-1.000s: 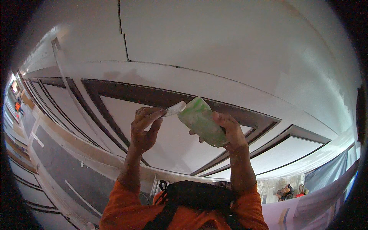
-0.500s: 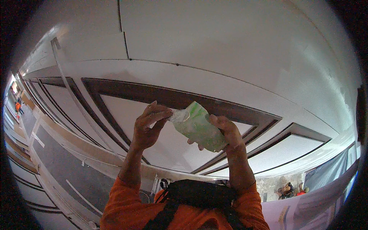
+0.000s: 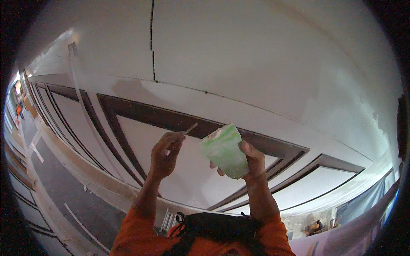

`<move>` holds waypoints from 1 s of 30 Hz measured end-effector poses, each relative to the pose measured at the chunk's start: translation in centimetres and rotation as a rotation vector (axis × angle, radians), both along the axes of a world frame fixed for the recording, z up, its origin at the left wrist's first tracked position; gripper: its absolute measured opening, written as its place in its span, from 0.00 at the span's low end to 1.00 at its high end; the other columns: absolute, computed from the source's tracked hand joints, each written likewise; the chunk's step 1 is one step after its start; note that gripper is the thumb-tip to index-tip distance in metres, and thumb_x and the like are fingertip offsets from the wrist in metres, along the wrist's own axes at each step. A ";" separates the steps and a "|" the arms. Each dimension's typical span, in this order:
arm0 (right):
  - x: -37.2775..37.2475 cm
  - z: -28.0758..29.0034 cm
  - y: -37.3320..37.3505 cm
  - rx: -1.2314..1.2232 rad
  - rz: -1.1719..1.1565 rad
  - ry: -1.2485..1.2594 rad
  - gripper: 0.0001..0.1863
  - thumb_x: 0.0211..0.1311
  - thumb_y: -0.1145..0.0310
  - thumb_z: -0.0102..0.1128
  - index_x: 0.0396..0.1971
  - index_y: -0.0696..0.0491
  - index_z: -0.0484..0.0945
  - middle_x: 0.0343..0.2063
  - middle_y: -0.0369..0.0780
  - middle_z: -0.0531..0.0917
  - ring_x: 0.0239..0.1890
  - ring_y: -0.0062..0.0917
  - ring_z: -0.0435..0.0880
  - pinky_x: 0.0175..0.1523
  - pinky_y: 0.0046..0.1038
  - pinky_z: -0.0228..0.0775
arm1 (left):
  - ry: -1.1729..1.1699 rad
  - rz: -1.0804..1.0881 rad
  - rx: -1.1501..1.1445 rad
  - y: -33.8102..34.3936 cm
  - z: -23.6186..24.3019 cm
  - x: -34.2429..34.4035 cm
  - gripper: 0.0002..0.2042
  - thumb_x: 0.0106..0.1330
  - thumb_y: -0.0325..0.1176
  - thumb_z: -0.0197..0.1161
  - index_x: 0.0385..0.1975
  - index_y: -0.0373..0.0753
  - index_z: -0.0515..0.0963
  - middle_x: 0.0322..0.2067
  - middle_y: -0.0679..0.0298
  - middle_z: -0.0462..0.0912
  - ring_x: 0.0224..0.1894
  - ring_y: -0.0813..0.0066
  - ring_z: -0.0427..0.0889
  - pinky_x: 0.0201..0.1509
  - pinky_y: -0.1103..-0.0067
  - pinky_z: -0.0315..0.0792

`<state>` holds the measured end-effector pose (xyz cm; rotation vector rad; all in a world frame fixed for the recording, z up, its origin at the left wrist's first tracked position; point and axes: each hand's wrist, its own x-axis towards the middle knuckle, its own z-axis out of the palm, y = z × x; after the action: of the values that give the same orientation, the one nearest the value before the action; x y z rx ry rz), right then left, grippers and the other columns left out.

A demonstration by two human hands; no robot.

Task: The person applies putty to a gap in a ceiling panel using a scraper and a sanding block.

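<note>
My right hand [image 3: 255, 160] is wrapped round a green tub [image 3: 226, 155] smeared with white plaster, which it holds tilted in front of the wall. Its thumb lies on the near side, and some fingertips show past the lower edge. My left hand [image 3: 165, 153] is closed on a small putty knife [image 3: 191, 128], seen almost edge-on. The blade points up and to the right, a short way from the tub's rim. What lies inside the tub is hidden.
Ahead stands a pale wall [image 3: 265, 55] with a thin dark gap and dark-framed panels [image 3: 205, 119]. A long strip [image 3: 81, 94] leans on it at left. Grey floor covering [image 3: 68, 175] runs along the left, where a distant person in orange [image 3: 19, 110] stands. Blue sheeting [image 3: 363, 198] hangs at right.
My left hand has drawn the putty knife back from the tub, leaving a gap between them. The knife has turned edge-on. The tub sits slightly lower in view.
</note>
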<state>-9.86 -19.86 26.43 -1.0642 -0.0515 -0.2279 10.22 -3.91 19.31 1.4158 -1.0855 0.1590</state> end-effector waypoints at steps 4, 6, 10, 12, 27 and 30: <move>1.2 2.3 -0.3 -0.103 -0.092 -0.185 0.44 0.63 0.43 0.57 0.67 0.63 0.60 0.58 0.58 0.73 0.51 0.44 0.81 0.47 0.37 0.78 | 0.420 0.091 0.011 -0.1 -0.5 1.7 0.13 0.75 0.38 0.55 0.47 0.36 0.78 0.32 0.63 0.80 0.31 0.80 0.75 0.35 0.80 0.72; 2.1 4.9 0.2 -0.203 -0.235 -0.267 0.40 0.67 0.45 0.54 0.66 0.63 0.63 0.59 0.55 0.74 0.52 0.40 0.81 0.50 0.35 0.77 | 0.409 0.189 -0.101 -0.3 -0.5 3.0 0.15 0.75 0.41 0.54 0.48 0.35 0.77 0.31 0.63 0.80 0.30 0.80 0.75 0.36 0.80 0.72; 4.9 10.7 1.9 -0.469 -0.735 -0.424 0.27 0.69 0.55 0.58 0.57 0.62 0.75 0.47 0.48 0.83 0.45 0.31 0.83 0.49 0.32 0.75 | 0.099 0.394 -0.372 -2.5 -2.6 7.0 0.16 0.75 0.38 0.55 0.50 0.30 0.74 0.34 0.61 0.79 0.32 0.78 0.74 0.38 0.79 0.73; 6.7 12.8 2.7 -0.611 -0.961 -0.482 0.24 0.68 0.57 0.61 0.55 0.59 0.77 0.46 0.48 0.82 0.43 0.28 0.82 0.50 0.30 0.73 | 0.085 0.454 -0.397 -3.0 -3.3 8.7 0.16 0.74 0.37 0.57 0.50 0.30 0.73 0.36 0.60 0.78 0.34 0.76 0.74 0.39 0.78 0.73; 13.4 18.6 -3.4 -1.484 -2.156 -0.684 0.28 0.52 0.55 0.72 0.55 0.44 0.78 0.55 0.48 0.72 0.51 0.44 0.73 0.55 0.46 0.64 | 0.178 0.672 -0.350 -5.9 -3.7 14.4 0.25 0.68 0.40 0.66 0.57 0.28 0.71 0.53 0.51 0.76 0.54 0.64 0.76 0.58 0.72 0.70; 14.3 18.8 -3.8 -1.487 -2.187 -0.656 0.29 0.52 0.54 0.72 0.56 0.43 0.77 0.56 0.49 0.71 0.54 0.48 0.71 0.55 0.49 0.64 | 0.087 0.775 -0.328 -7.6 -6.3 16.8 0.21 0.70 0.39 0.63 0.53 0.28 0.72 0.50 0.52 0.77 0.52 0.65 0.76 0.56 0.72 0.70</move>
<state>4.45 -23.69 45.19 -1.9834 0.4756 -2.8594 27.01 -11.48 12.97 1.4555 -0.3653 0.7857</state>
